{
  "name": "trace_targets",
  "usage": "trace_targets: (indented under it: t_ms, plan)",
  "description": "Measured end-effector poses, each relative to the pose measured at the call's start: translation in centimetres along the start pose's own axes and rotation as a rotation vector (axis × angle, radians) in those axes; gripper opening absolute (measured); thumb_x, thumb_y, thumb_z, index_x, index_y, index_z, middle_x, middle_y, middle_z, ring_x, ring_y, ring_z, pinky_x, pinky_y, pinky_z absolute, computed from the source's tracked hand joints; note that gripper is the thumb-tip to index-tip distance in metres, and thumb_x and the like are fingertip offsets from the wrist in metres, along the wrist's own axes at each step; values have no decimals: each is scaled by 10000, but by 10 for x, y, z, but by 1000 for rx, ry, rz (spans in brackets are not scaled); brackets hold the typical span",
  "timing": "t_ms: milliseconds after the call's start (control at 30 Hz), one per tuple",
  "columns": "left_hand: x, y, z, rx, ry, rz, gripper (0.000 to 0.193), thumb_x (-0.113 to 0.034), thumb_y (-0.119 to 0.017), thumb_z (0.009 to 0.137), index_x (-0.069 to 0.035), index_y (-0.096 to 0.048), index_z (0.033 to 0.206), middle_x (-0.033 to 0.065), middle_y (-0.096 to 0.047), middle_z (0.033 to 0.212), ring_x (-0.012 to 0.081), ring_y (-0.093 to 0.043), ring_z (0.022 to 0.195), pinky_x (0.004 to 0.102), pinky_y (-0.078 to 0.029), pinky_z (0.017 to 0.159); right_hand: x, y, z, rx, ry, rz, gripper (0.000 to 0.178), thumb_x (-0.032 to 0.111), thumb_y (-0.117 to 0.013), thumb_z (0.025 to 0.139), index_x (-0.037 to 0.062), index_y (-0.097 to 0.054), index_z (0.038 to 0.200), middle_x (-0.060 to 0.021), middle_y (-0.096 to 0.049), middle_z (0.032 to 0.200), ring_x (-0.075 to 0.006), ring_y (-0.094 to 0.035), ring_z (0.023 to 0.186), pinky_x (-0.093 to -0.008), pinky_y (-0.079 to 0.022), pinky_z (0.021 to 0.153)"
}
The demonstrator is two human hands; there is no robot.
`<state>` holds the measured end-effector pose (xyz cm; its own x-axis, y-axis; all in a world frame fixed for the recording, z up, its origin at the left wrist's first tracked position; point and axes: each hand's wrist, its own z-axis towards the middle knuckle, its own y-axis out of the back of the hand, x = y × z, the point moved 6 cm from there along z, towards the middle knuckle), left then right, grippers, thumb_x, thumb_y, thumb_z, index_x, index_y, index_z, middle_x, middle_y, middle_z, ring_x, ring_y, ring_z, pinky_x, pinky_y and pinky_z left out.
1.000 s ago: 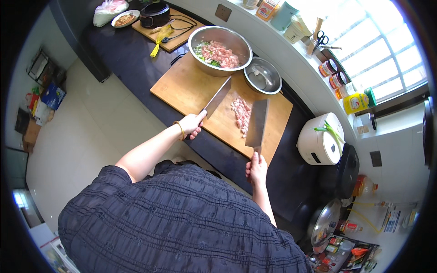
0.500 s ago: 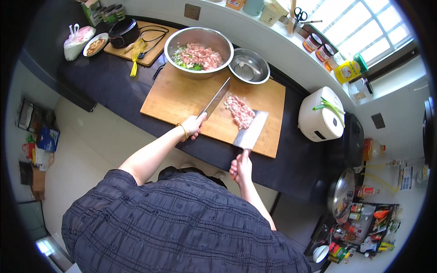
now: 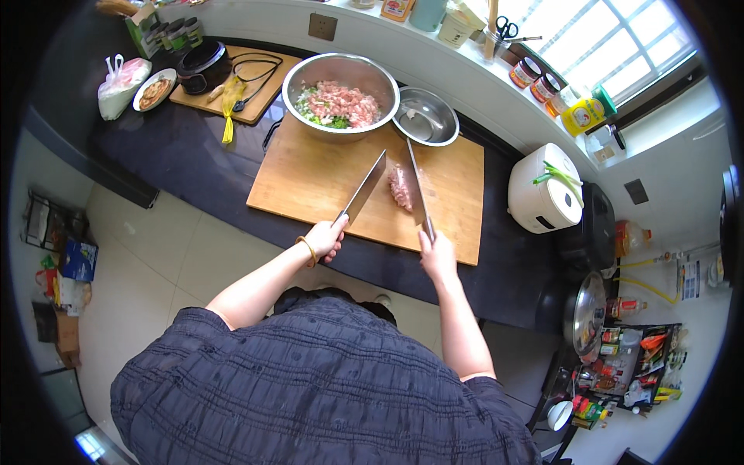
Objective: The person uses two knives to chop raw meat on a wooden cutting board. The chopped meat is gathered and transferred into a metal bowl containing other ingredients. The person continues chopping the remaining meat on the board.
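My left hand point(image 3: 325, 239) is closed round the handle of a cleaver point(image 3: 364, 189), its blade slanting up over the cutting board point(image 3: 291, 182). A second cleaver point(image 3: 418, 186) is gripped in my right hand point(image 3: 439, 256), blade edge-on and nearly upright in the picture. Between the two blades lies chopped raw meat point(image 3: 400, 187), a narrow pile beside the right blade, which may hide part of it. At the board's far edge stands a large steel bowl point(image 3: 390, 94) of minced meat and chopped green and white vegetables. Beside it sits a smaller steel bowl point(image 3: 435, 124) with a little residue.
A white rice cooker point(image 3: 535, 205) with spring onion on its lid stands right of the board. Far left are a small board point(image 3: 256, 108) with a black pot point(image 3: 203, 67), a plate of food point(image 3: 155, 91) and a plastic bag point(image 3: 122, 87). Jars point(image 3: 525, 72) line the sill.
My right hand has turned its cleaver from lying flat right of the meat to edge-on, moving it up and left. The meat pile is now narrower. My left cleaver stays nearly in place.
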<state>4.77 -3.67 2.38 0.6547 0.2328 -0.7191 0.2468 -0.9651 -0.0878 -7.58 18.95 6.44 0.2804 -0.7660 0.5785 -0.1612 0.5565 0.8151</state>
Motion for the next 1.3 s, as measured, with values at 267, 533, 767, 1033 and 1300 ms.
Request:
trace_targets:
  t_ms: [267, 533, 767, 1033, 1300]
  plan:
    - [4, 2, -2, 8, -1, -39, 468, -547, -395, 841, -108, -401, 680, -13, -370, 492, 82, -317, 354, 231, -283, 329, 36, 56, 21, 43, -10, 62, 311, 309, -494, 859, -2, -510, 876, -229, -572, 727, -399, -560, 706, -419, -433, 601]
    - [3, -5, -7, -7, 9, -96, 469, -526, -394, 848, -98, -408, 657, -3, -384, 493, 94, -356, 369, 236, -319, 339, -10, 30, 29, 22, 69, -57, 332, 314, -510, 842, -16, -528, 877, -253, -579, 781, -399, -566, 783, -434, -443, 667]
    - [7, -8, -10, -102, -8, -88, 468, -518, -393, 854, -85, -404, 675, 7, -387, 499, 84, -340, 366, 234, -309, 324, 24, 60, 50, 224, 80, -115, 344, 324, -499, 845, -17, -547, 849, -238, -583, 749, -388, -571, 763, -420, -445, 661]
    - [10, -22, -9, -157, 4, -126, 463, -508, -384, 862, -87, -402, 672, -2, -375, 489, 84, -334, 370, 239, -311, 316, 0, 56, 66, 313, 132, -199, 386, 348, -510, 835, -37, -528, 854, -256, -584, 771, -390, -572, 771, -442, -443, 672]
    - [11, -35, -8, -204, -4, -187, 469, -524, -388, 854, -93, -397, 669, -10, -370, 486, 78, -331, 366, 232, -314, 315, -42, 43, 79, 378, 67, -205, 392, 341, -527, 819, -50, -547, 837, -279, -574, 770, -407, -568, 776, -442, -449, 684]
